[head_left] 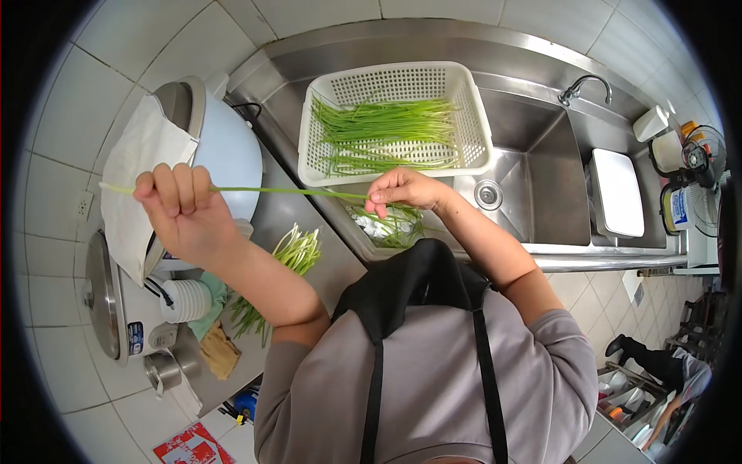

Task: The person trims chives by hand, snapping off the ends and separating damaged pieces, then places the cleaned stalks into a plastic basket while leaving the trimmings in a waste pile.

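Between my two hands a single long chive stalk [270,189] is stretched level, green along most of its length and pale at its left end. My left hand [182,209] has its fingers curled round the stalk near that pale end. The thumb and fingers of my right hand [402,190] pinch its green end. Just beyond my right hand, a white perforated basket [475,104] holds rows of green chives [386,124]. Below that hand, loose green stalks and white scraps [379,226] lie in the sink corner. A bunch of chives with pale ends [297,251] rests on the counter by my left forearm.
The steel sink basin [533,162] and a tap [583,89] are at the right, with a white lidded box [616,193] beyond. Pale-blue appliance [232,155], a cloth-covered lid, stacked white cups [184,300] and rags stand left. Another person [680,371] is at lower right.
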The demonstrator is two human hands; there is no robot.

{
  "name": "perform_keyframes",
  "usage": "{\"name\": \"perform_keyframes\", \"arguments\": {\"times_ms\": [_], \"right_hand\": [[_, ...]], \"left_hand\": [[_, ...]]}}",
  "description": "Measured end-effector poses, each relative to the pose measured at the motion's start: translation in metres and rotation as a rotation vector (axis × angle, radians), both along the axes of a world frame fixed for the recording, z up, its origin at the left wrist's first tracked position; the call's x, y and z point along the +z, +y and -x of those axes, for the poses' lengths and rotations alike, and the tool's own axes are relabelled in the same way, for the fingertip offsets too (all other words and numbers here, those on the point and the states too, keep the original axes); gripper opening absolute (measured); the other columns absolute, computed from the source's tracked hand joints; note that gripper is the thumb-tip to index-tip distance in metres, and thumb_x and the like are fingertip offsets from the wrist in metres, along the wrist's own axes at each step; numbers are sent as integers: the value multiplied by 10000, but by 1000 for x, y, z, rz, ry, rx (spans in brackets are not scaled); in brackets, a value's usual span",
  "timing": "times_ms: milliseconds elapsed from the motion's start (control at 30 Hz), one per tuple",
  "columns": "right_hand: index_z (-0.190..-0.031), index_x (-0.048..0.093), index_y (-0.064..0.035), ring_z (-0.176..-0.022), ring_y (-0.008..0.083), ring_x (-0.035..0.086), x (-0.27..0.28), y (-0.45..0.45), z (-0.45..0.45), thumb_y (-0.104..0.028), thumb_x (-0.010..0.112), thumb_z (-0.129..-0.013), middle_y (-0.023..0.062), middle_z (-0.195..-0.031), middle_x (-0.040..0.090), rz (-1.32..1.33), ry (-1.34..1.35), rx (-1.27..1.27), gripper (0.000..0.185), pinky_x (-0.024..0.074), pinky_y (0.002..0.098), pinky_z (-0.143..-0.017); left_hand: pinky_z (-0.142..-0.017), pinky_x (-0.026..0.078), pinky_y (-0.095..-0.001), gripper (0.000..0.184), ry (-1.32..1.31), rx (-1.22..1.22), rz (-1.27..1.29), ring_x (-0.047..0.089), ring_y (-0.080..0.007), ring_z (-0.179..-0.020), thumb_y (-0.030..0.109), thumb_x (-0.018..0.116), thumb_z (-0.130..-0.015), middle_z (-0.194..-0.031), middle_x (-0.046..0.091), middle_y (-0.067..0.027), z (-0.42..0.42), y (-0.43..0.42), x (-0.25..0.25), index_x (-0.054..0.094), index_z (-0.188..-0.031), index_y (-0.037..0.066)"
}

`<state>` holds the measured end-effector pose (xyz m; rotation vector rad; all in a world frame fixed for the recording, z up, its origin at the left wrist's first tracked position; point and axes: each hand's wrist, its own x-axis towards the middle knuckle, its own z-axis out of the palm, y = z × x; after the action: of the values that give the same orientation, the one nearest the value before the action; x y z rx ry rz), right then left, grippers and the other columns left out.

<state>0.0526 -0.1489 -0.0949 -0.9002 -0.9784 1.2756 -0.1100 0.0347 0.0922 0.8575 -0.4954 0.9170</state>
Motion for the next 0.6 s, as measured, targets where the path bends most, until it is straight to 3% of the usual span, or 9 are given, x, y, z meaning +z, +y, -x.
{"name": "perform_keyframes", "arguments": {"times_ms": [100, 200, 233, 300, 333, 400, 467, 500, 600], "right_hand": [[-846, 612, 14, -625, 110, 547, -6, 5, 14, -161, 512, -884, 53, -710, 594, -31, 82, -82, 205, 440, 248, -606], [-815, 585, 3, -538, 105, 469, -13, 14, 25, -146, 476, -889, 20, -621, 510, -43, 715, -197, 199, 419, 244, -542], [-837, 585, 3, -522, 95, 467, -16, 17, 25, -131, 456, -866, 2, -587, 471, 164, 909, -333, 188, 397, 236, -471], [-846, 596, -5, -518, 86, 467, -16, 11, 27, -156, 466, -864, 2, -609, 493, 187, 543, -440, 200, 393, 219, -463], [-850, 602, -8, -516, 81, 466, -14, 8, 26, -169, 472, -862, 2, -620, 505, 196, 356, -483, 207, 391, 210, -459], [-942, 616, 11, -683, 204, 561, -24, 4, 22, -292, 523, -861, 98, -769, 588, 216, -406, -399, 327, 463, 305, -613], [-989, 613, 22, -813, 280, 581, -31, 3, 27, -348, 550, -848, 149, -871, 607, 73, -1069, -421, 402, 471, 354, -730], [-1018, 603, 30, -950, 348, 536, -18, 2, 25, -387, 569, -827, 183, -970, 584, 85, -1028, -402, 461, 423, 384, -845], [-1051, 594, 15, -956, 314, 545, 16, -4, 16, -350, 581, -830, 156, -983, 586, 77, -1032, -484, 427, 427, 363, -844]], "left_hand": [[-465, 210, -218, 136, -31, -39, -37, 217, -68, -495, 157, 403, -939, -601, 270, 38, 10, -2, 0, 519, -883, 114], [-435, 210, -208, 111, -191, -163, -129, 214, -57, -479, 137, 422, -927, -595, 275, 43, 17, -10, -1, 515, -868, 129], [-425, 209, -203, 99, -291, -232, -142, 212, -53, -475, 131, 429, -922, -593, 278, 46, 20, -14, 1, 512, -867, 133], [-404, 214, -169, 71, -390, -286, -233, 229, -35, -482, 135, 437, -915, -613, 329, 62, 26, -12, 4, 504, -929, 115], [-416, 225, -167, 96, -265, -262, -114, 243, -37, -493, 124, 442, -904, -635, 352, 55, 26, -10, -1, 499, -975, 92], [-440, 247, -162, 198, -15, -199, 123, 273, -41, -514, 102, 453, -881, -680, 399, 40, 26, -11, -15, 489, -1066, 46], [-491, 296, -178, 423, 492, -194, 94, 355, -52, -599, -7, 456, -777, -738, 396, 9, 1, -19, -24, 416, -1193, -75], [-524, 310, -187, 474, 551, -265, 68, 368, -63, -633, -12, 450, -761, -767, 409, -8, -9, -17, -41, 387, -1224, -91], [-576, 339, -191, 504, 725, -245, 28, 398, -78, -665, 13, 442, -784, -835, 463, -41, -23, -23, -73, 355, -1268, -98]]}}
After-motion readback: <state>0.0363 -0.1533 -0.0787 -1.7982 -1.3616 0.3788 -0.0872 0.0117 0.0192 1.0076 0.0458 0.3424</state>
